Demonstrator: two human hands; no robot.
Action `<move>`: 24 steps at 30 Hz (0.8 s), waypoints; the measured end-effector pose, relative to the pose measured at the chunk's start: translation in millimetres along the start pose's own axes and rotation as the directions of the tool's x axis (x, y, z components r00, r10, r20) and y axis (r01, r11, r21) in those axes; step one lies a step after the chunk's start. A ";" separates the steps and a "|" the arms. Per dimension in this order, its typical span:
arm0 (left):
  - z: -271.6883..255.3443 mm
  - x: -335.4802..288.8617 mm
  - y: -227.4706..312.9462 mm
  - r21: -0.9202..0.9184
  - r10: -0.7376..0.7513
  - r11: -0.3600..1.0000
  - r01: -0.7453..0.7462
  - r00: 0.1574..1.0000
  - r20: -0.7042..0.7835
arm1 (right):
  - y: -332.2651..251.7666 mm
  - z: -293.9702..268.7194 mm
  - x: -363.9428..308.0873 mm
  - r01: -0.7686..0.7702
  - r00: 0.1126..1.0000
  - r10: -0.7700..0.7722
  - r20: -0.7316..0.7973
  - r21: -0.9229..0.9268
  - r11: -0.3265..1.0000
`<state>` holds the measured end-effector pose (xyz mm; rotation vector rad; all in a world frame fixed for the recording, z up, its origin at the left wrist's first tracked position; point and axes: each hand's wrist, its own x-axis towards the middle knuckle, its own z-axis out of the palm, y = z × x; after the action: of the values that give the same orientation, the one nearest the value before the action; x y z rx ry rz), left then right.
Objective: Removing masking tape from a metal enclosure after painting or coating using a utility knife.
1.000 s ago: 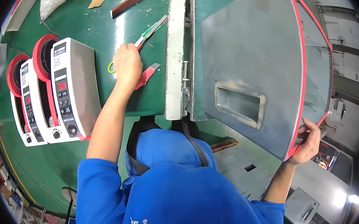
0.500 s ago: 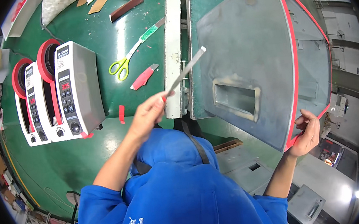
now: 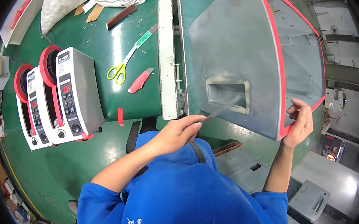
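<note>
My left hand [image 3: 177, 134] is closed around a thin flat metal strip [image 3: 221, 110]. The strip's far end lies over the rectangular cutout [image 3: 228, 97] in the side wall of a grey metal box [image 3: 236, 51]; whether it touches cannot be seen. Red tape [image 3: 276, 39] runs along the rim of the box's open face. At the near lower corner of that rim, my right hand [image 3: 298, 123] has its fingers curled over the taped edge.
Left on the green table stand two white tape dispensers [image 3: 77, 91] with red rolls. Between them and a pale metal rail [image 3: 167, 57] lie yellow-green scissors [image 3: 118, 72], a red-wrapped utility knife [image 3: 140, 81], a brown bar [image 3: 121, 17] and a red tape piece [image 3: 120, 116].
My left hand has moved right and down, bringing the metal strip from over the rail to the box's cutout. My right hand stays at the taped corner; the whole view has shifted slightly.
</note>
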<state>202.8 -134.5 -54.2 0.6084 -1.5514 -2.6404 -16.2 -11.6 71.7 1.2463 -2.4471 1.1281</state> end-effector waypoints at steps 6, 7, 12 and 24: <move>11.0 21.7 48.3 -0.155 -0.102 0.981 0.119 0.988 0.117 | 2.3 -0.4 1.0 0.022 1.000 -0.021 -0.010 0.018 1.000; 10.7 21.3 55.3 -0.091 -0.095 0.990 0.106 0.989 0.115 | 2.9 -0.5 1.0 0.026 1.000 -0.026 -0.011 0.015 1.000; 8.6 26.4 84.2 0.158 -0.126 0.982 0.106 0.985 0.120 | 1.4 1.6 3.2 0.029 0.999 -0.029 -0.039 0.018 0.999; 13.7 25.2 71.7 0.173 0.007 0.984 -0.031 0.990 0.139 | 0.3 1.3 2.6 0.019 0.998 -0.020 -0.057 -0.003 1.000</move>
<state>162.1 -164.7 4.2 0.4219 -1.8312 -2.6014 -17.9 -14.0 71.9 1.2172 -2.3891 1.1393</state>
